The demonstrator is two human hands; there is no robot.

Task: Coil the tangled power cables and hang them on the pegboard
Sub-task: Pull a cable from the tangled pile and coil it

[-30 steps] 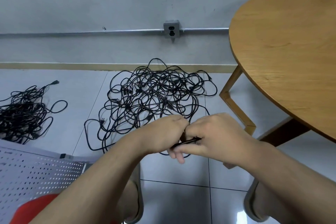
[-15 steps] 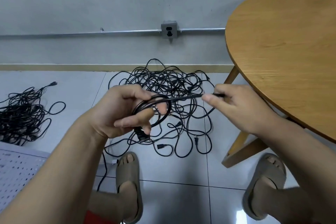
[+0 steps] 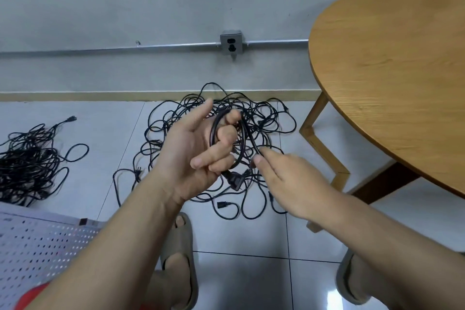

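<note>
View from a head-worn camera, looking down at two bare forearms over a pale tiled floor.

In the centre of the frame, the left hand (image 3: 198,148) is raised palm-up. Its forefinger points up and away, and its other fingers are curled through a small coil of black power cable (image 3: 214,131), gripping it. The coil is a narrow oval, long axis roughly upright in the picture. A black plug (image 3: 234,181) dangles from its lower end, just below the left thumb.

The right hand (image 3: 289,178) comes in from the lower right. The tips of its thumb and forefinger pinch a loose strand of the same cable, and its remaining fingers are lightly bent. The strand runs from the top of the coil diagonally down and to the right into that pinch, just beside the coil's lower right edge and close to the left hand's knuckles.

So the next wrap seems to fall to the right hand, the nearer to the loose end (how much slack trails behind it cannot be seen).

Behind the hands, against the wall's foot, lies a large tangled pile of cables (image 3: 274,118). A second pile (image 3: 30,158) is at centre left. A white pegboard (image 3: 37,246), lying flat, fills the lower left corner. A round wooden table (image 3: 390,70) takes up the right side.
</note>
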